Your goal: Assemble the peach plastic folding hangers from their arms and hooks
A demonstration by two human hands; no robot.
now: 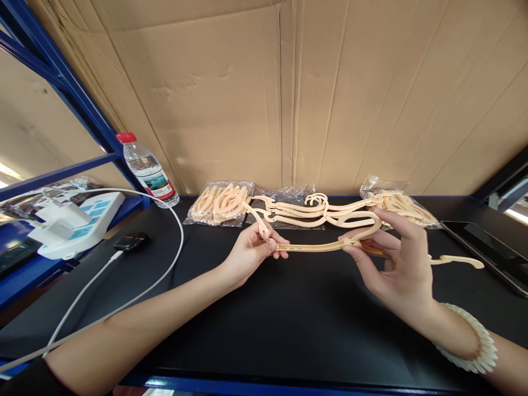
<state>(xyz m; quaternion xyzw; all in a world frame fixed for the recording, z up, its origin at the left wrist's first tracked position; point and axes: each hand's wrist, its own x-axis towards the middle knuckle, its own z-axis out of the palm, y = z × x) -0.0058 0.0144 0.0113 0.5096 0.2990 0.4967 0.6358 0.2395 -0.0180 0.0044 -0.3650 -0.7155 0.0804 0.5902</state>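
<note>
A beige plastic folding clothes hanger (311,248) is held above the black table, between both hands. My left hand (253,250) is closed, pinching the hanger's left joint with thumb and fingers; a short end piece sticks up and left from there. Thumb and fingers of my right hand (398,258) grip it near the middle, by the curved hook. To the right of that hand a beige arm (457,260) shows; whether it belongs to the same hanger I cannot tell. Just behind, more beige folding hangers (297,212) lie on clear plastic wrap.
Bagged hangers (223,203) lie at the back left, another bag (406,209) at the back right. A water bottle (150,173) stands near a white power strip (82,223) with cables. A dark tablet (489,253) is at the right edge. Cardboard (231,99) walls the back.
</note>
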